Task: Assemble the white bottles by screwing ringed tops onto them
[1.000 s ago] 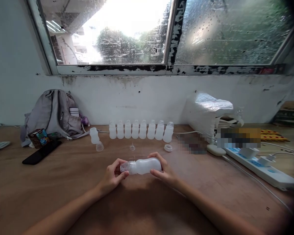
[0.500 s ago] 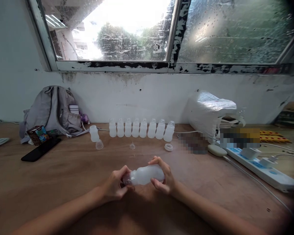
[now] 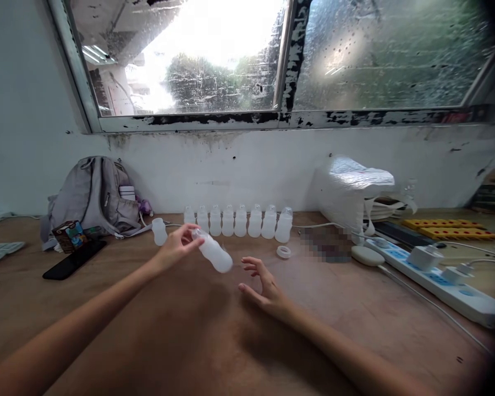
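A frosted white baby bottle [image 3: 216,255] hangs tilted above the table, its base down to the right. My left hand [image 3: 176,245] grips it by the clear cap at its upper end. To the right of the bottle and apart from it is my right hand [image 3: 266,289], fingers spread and holding nothing. Behind them, several similar capped bottles [image 3: 254,221] stand in a row near the wall. One bottle without a cap [image 3: 159,232] stands left of the row. A white ring [image 3: 284,252] lies in front of the row's right end. My left hand and the held bottle hide part of the table behind them.
A grey backpack [image 3: 93,192], a small box [image 3: 71,236] and a black phone [image 3: 74,260] are at the left. On the right are a white bag [image 3: 346,192], a round white pad [image 3: 367,256] and a power strip [image 3: 437,280] with cables.
The left hand has carried the bottle up and left, toward the row, tipping its base downward. The right hand has let go of the bottle and opened.
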`<state>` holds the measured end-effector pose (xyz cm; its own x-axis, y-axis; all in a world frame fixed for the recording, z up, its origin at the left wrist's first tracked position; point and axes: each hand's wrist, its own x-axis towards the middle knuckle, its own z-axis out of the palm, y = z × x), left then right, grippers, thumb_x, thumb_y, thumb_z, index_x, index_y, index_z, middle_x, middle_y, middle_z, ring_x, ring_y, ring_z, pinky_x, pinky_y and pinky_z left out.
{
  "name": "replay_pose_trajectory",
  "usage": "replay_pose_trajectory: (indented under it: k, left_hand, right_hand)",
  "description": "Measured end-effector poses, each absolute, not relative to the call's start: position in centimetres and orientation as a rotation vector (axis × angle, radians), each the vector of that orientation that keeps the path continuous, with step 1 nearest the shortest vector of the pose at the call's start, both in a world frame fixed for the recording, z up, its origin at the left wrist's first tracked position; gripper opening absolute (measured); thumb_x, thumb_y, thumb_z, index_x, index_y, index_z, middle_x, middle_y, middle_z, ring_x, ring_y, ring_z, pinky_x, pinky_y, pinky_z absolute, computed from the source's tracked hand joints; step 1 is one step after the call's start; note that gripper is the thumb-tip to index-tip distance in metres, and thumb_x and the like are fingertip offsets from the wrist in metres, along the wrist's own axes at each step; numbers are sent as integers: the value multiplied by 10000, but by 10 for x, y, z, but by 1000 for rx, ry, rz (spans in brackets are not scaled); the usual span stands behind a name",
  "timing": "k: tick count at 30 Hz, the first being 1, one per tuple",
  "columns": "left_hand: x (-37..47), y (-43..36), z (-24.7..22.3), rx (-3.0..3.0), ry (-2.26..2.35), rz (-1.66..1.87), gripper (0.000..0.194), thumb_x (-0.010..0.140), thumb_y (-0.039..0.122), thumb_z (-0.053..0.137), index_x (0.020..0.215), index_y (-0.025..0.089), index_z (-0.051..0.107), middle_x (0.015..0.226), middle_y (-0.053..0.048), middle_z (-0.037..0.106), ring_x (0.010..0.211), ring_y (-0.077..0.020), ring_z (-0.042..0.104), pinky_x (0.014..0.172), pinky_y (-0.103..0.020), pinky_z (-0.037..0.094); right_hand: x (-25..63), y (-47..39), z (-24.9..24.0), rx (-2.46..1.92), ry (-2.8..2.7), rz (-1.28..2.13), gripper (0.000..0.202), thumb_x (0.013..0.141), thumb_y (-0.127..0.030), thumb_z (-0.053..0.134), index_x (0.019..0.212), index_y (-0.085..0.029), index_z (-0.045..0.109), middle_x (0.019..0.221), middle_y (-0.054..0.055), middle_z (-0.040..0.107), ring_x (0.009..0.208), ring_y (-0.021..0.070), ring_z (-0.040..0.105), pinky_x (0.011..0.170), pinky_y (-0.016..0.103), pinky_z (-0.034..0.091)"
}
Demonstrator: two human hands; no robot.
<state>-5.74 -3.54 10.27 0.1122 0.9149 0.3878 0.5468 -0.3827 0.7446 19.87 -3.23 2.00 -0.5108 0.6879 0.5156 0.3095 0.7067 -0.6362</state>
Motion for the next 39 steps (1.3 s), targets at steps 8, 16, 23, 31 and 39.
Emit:
replay_pose_trajectory:
  k: [8, 16, 23, 31, 39]
  left_hand:
    - [-117, 38, 156, 2317, 2279, 506, 478, 693, 525, 478, 1042, 199, 503, 905, -55, 617, 916, -246, 540, 770, -334, 391]
    - [-129, 79, 136, 2086, 2510, 177, 454, 721, 453, 461, 1073, 165, 466, 987, -142, 604, 1008, -324, 480, 846, -479, 292]
    - [-130, 89, 123, 1996, 2594, 180, 421, 768, 377, 423, 1121, 147, 425, 1034, -177, 573, 1052, -332, 448, 879, -540, 223]
    - [-123, 71, 125, 2116, 2570, 473, 491, 788, 347, 390, 1210, 101, 336, 1175, -210, 474, 1135, -349, 356, 881, -534, 247]
    - [-38, -9, 64, 2700, 1805, 608, 256, 808, 252, 406, 1021, 175, 526, 949, -67, 601, 884, -191, 537, 812, -311, 383]
  right_hand:
    - [204, -11, 0, -954, -2086, 557, 351, 792, -291, 455, 1114, -199, 351, 1064, 98, 464, 882, 179, 515, 713, 317, 472]
    - [206, -16, -4, -967, -2241, 457, 358, 754, -222, 493, 1099, -183, 402, 1042, 99, 469, 917, 194, 501, 815, 344, 414]
    - [206, -19, -2, -1015, -2301, 427, 373, 753, -219, 493, 1110, -179, 392, 1053, 103, 455, 922, 199, 491, 815, 346, 402]
    - [206, -19, -1, -1017, -2319, 413, 356, 749, -215, 492, 1092, -174, 406, 1042, 102, 457, 938, 203, 483, 825, 346, 393]
    - [202, -20, -1, -1017, -2350, 352, 233, 741, -217, 505, 972, -190, 490, 962, 81, 496, 887, 204, 479, 788, 347, 398]
